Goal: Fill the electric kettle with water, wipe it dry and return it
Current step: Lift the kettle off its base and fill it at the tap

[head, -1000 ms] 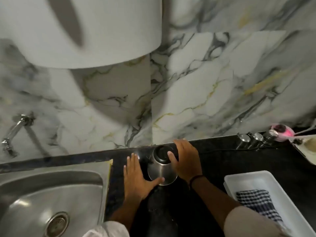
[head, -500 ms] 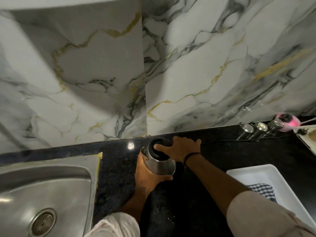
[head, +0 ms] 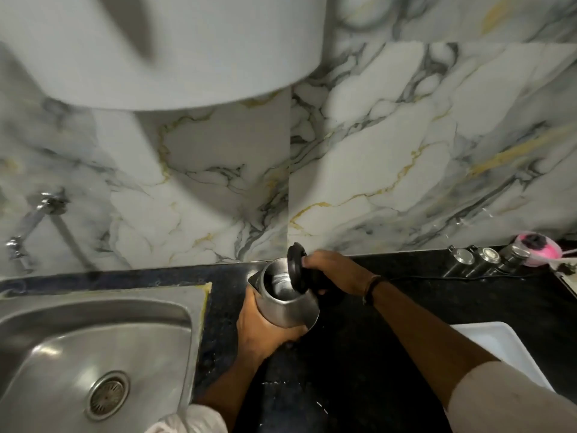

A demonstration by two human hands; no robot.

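Note:
A steel electric kettle (head: 288,309) stands on the black counter (head: 359,370) close to the marble wall, its spout pointing left. Its black lid (head: 295,267) is swung up, showing the shiny inside. My left hand (head: 265,326) wraps the kettle's lower body from the left. My right hand (head: 335,273) grips the black handle at the kettle's right, thumb against the raised lid. A tap (head: 29,223) juts from the wall at far left above the steel sink (head: 93,348).
A white tray (head: 496,348) lies at the right on the counter. Three small steel jars (head: 485,259) and a pink object (head: 538,245) line the back right, with a black cord running along the wall. A large white cylinder (head: 156,48) hangs overhead.
The kettle's lid has gone from closed to raised. My right hand shifted from the lid top to the handle, and my left hand closed further around the body.

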